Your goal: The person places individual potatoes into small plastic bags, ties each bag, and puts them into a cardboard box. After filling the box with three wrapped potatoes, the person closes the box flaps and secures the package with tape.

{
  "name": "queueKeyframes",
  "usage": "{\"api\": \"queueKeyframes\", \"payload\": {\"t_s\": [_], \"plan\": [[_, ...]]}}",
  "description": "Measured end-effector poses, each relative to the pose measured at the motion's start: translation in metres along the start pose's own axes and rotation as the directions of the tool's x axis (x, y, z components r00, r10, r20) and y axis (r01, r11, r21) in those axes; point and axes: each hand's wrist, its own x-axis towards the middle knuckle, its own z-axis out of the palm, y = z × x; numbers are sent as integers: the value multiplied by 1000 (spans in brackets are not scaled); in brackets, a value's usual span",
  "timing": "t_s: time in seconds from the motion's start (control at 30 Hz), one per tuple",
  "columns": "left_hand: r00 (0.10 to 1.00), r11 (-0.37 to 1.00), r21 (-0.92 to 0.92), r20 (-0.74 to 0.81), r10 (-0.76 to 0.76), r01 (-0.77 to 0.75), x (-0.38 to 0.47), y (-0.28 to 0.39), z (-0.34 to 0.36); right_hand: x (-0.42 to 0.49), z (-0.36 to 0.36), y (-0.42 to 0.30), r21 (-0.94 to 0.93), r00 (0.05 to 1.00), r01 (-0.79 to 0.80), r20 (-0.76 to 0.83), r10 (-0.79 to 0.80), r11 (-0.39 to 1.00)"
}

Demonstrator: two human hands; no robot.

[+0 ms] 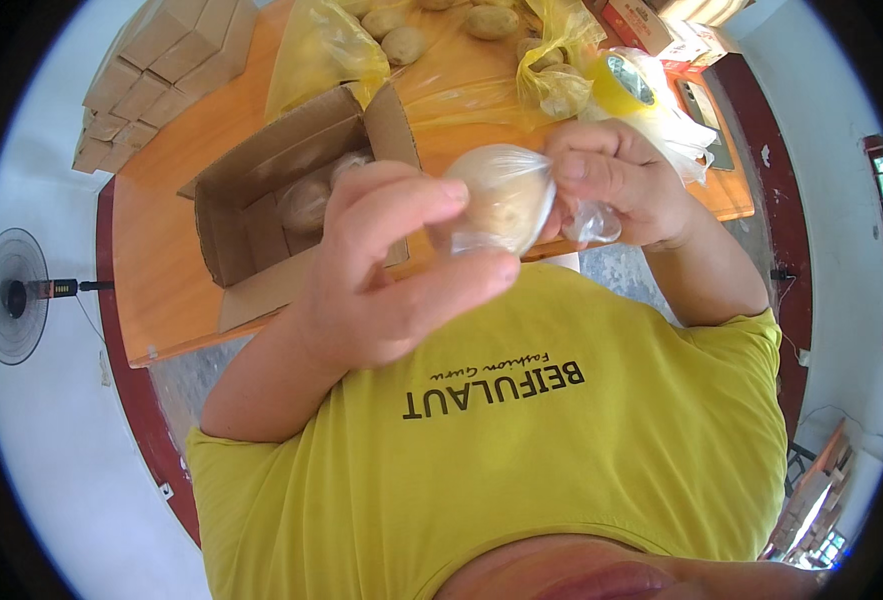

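Observation:
In front of my chest is a potato (503,199) wrapped in clear plastic film or a thin bag. My left hand (389,262) lies against its left side, fingers and thumb spread around it. Pinched in the fingers of my right hand (621,180) is the gathered end of the plastic, and a loose tail of it hangs below. An open cardboard box (261,225) stands left of the potato, partly behind my left hand. Inside it lie wrapped potatoes (306,204), some hidden by my hand.
Bare potatoes (491,22) lie on and in yellow plastic bags (329,56) on the orange table (156,247). A roll of tape (629,79) and white plastic bags (685,142) are at the right. Stacked small cartons (163,67) stand at the back left.

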Motion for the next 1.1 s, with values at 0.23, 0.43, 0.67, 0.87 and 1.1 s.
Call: {"api": "queueKeyframes", "payload": {"t_s": [0.23,0.43,0.67,0.87,1.1], "plan": [[675,255,-788,255,-692,560,2,24,5,6,3,-8,-396,943,327,86,-320,858],[503,-223,-789,553,-664,572,-3,14,0,6,6,-7,-517,942,329,122,-313,790],[411,-465,-651,749,-519,600,-4,11,-7,13,8,-2,-472,872,485,195,-450,736],[385,-519,-614,784,-487,594,2,10,-13,16,1,-8,-580,860,503,261,-439,641],[752,655,-385,204,-627,651,-10,14,0,9,6,-12,-470,984,134,-44,-175,872]]}}
